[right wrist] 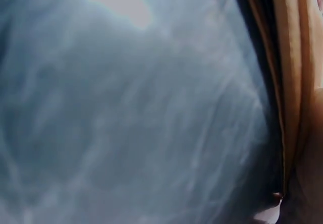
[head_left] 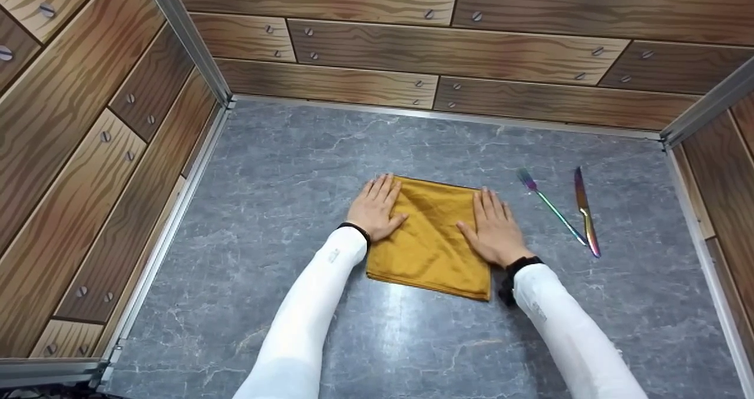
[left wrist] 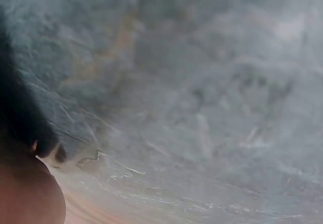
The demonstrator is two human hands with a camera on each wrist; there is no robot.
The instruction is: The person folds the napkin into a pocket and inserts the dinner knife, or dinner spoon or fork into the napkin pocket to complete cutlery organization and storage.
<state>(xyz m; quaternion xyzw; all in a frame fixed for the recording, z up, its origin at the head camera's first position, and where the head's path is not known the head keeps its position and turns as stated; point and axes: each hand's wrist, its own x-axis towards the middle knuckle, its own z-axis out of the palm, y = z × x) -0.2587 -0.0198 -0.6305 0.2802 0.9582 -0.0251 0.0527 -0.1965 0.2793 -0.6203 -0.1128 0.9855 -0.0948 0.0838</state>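
Note:
A mustard-yellow cloth [head_left: 433,243], folded into a rough square with layered edges, lies flat on the grey marbled surface. My left hand [head_left: 374,206] rests on its left edge, fingers straight and thumb reaching inward. On the opposite edge lies my right hand [head_left: 493,228], also flat with straight fingers, its thumb over the fabric. Faint diagonal creases cross the cloth between the two thumbs. In the right wrist view the folded layers of the cloth [right wrist: 290,72] run down the right side. The left wrist view shows mostly blurred grey surface, with part of the hand [left wrist: 30,193] at the lower left.
To the right of the cloth lie a rainbow-coloured fork [head_left: 554,209] and a matching knife [head_left: 583,207], their handle ends close together. Wood-patterned panels [head_left: 459,48] with metal edging [head_left: 442,116] wall in the back and both sides of the grey surface [head_left: 283,169].

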